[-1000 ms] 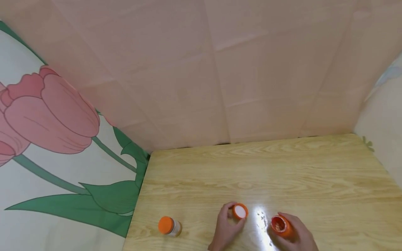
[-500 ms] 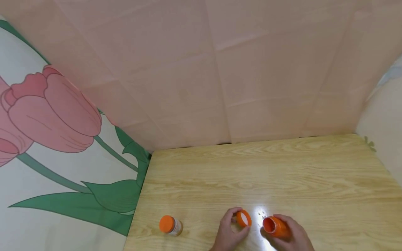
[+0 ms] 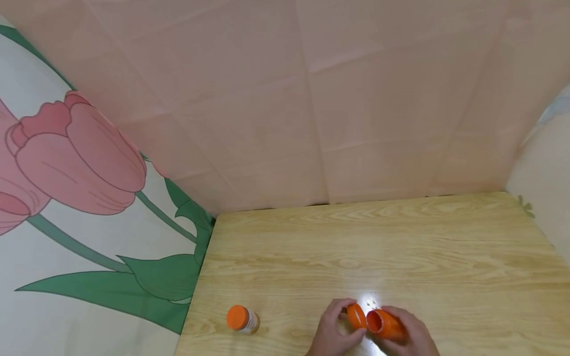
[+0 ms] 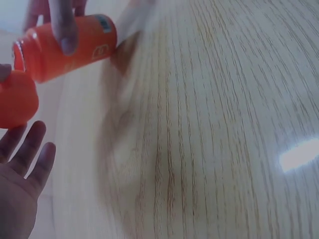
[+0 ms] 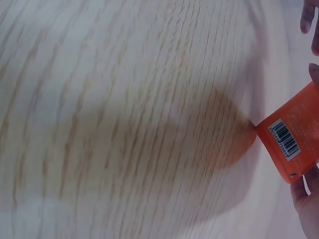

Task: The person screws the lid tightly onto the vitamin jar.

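My left hand (image 3: 335, 330) pinches an orange screw cap (image 3: 356, 316) between fingers and thumb, its pale inner face turned to the right. Tilted in my right hand (image 3: 411, 333) is an orange bottle (image 3: 387, 325), gripped around its body with the open mouth facing the cap. Cap and bottle mouth are nearly touching; in the left wrist view the cap (image 4: 17, 99) overlaps the rim of the bottle (image 4: 75, 46). A barcode label (image 5: 284, 139) shows on the bottle near its base in the right wrist view. The bottle's contents are hidden now.
A second, clear-sided jar with an orange lid (image 3: 238, 318) stands at the left of the wood-grain table (image 3: 356, 247). A pink cloth (image 3: 267, 109) hangs behind the table, and a tulip-print cloth (image 3: 80, 153) hangs at the left.
The left hand has moved right and turned the cap toward the bottle. The right hand has brought the bottle left and tilted it further, closing the gap between them.
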`<move>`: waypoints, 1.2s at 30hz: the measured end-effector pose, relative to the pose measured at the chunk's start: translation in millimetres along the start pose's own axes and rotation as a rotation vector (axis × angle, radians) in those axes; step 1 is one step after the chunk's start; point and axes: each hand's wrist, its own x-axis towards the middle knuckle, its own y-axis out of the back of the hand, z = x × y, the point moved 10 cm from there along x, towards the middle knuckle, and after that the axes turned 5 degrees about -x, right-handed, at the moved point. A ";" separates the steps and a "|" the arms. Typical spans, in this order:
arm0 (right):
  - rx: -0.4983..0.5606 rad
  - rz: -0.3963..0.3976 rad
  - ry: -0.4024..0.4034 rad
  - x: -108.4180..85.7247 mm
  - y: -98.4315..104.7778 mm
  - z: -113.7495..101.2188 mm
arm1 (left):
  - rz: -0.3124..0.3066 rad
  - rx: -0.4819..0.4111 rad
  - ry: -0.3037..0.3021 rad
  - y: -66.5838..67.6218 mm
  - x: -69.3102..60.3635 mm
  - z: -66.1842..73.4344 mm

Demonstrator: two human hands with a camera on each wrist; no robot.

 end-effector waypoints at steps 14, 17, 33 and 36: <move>-0.022 0.050 0.242 0.2 -5.5 -14.8 | -0.055 -0.032 0.004 -7.7 -0.2 -0.3; -0.053 0.059 0.262 -0.3 -6.5 -15.0 | -0.070 0.012 -0.007 -9.7 -0.4 1.7; -0.052 0.110 0.348 -2.4 -9.2 -18.0 | -0.124 0.199 -0.121 -15.7 -1.5 13.2; -0.040 0.127 0.357 -2.8 -8.3 -18.8 | -0.155 0.216 -0.160 -17.5 -0.2 16.7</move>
